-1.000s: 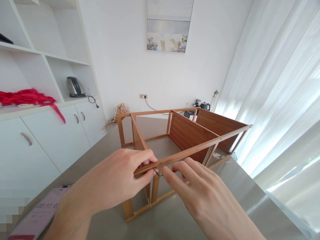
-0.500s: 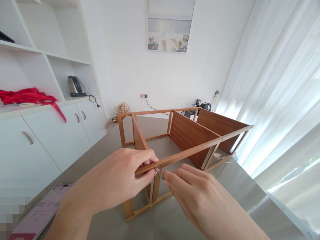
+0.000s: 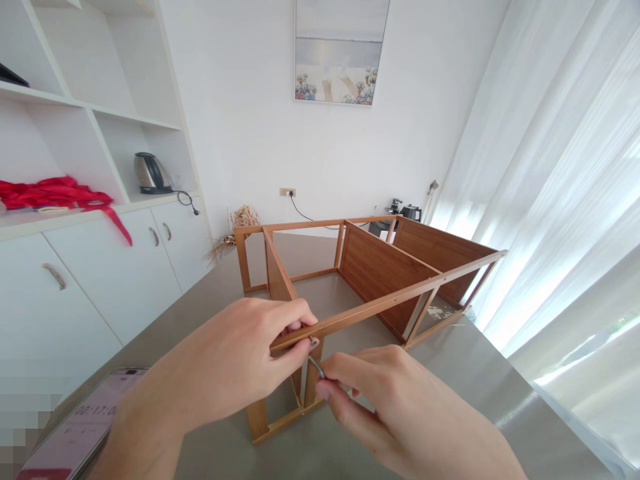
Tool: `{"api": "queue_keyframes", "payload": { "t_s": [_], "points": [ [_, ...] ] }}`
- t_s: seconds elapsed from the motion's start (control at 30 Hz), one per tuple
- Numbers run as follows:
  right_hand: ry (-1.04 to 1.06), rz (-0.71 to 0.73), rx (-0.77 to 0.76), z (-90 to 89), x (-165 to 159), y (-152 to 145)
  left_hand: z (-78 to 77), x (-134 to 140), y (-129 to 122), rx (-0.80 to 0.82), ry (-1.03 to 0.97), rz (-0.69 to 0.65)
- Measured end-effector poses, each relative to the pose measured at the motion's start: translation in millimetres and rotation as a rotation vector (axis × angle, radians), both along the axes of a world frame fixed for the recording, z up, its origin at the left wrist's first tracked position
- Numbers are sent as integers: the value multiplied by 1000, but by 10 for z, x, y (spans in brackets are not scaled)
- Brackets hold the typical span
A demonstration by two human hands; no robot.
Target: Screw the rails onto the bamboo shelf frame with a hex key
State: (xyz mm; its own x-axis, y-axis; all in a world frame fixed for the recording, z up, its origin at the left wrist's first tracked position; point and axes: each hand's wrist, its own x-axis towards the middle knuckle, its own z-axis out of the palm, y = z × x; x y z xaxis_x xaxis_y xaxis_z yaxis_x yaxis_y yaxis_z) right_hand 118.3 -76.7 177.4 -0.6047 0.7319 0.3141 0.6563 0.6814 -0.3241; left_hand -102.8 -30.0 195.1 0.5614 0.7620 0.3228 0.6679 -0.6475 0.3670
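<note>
A brown wooden shelf frame point(image 3: 385, 304) lies on its side on the grey table. My left hand point(image 3: 240, 353) is closed around the near end of its upper rail, thumb below and fingers above. At the thumb tip a small metal bolt point(image 3: 313, 341) sticks out of the rail. Between the thumb and forefinger of my right hand point(image 3: 395, 407) is a thin bent hex key point(image 3: 316, 367). Its tip is just below the bolt and looks apart from it.
A phone point(image 3: 85, 423) showing a timer lies on the grey table point(image 3: 505, 400) at the left. White cabinets hold a kettle point(image 3: 151, 173) and red ribbon point(image 3: 55, 193). Dried stalks point(image 3: 243, 223) stand behind the frame. White curtains point(image 3: 560, 173) hang at the right.
My right hand has moved slightly down, drawing the hex key away from the bolt, and its thumb now shows. My left hand and the frame have stayed in place.
</note>
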Motion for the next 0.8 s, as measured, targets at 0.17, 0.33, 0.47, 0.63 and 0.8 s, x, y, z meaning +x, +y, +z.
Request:
{"api": "queue_keyframes", "payload": {
  "t_s": [0.17, 0.33, 0.47, 0.63, 0.8],
  "points": [
    [-54, -42, 263, 1, 43, 13, -14, 2, 3, 31, -31, -21],
    [-123, -67, 308, -36, 49, 36, 2, 7, -11, -6, 26, 6],
    [-152, -95, 360, -65, 36, 17, -1, -2, -3, -2, 34, 6],
    [-168, -161, 487, -66, 25, -8, 0, -1, 5, 19, 1, -4],
    [-155, -159, 490, -41, 24, -18, -1, 0, 1, 13, -2, -13]
  ]
}}
